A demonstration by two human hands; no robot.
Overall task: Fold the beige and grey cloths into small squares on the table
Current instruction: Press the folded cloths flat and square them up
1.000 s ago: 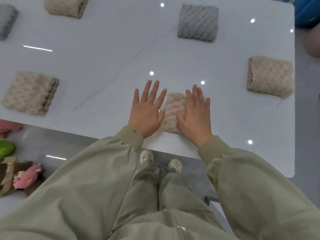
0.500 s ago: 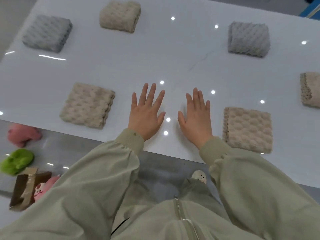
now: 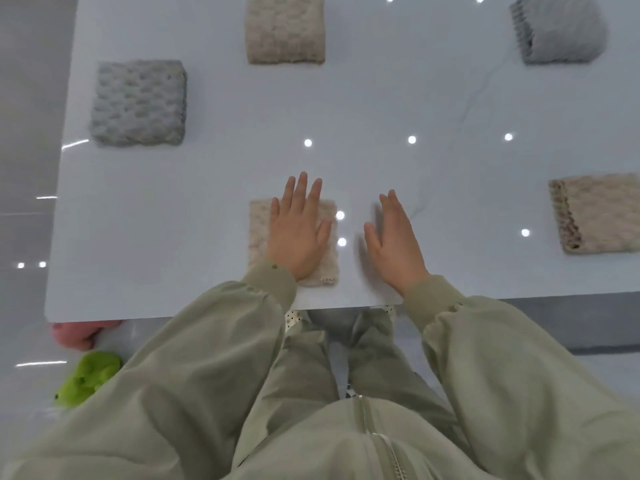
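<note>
A folded beige cloth (image 3: 258, 230) lay near the front edge of the table (image 3: 221, 168). The left hand (image 3: 299, 233) pressed flat on it, grip wide, fingers straight. The right hand (image 3: 393, 244), blurred, was just beside the cloth, grip wide and holding nothing. Other folded squares, among them a grey square (image 3: 138, 103), lay well apart. This looked like the final flattening. The next move would call for lifting off without disturbing the fold.

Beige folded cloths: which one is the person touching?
The beige fluffy folded cloth nearest the person; the left hand lies flat on it. The far beige cloth and right beige cloth lie untouched.
</note>
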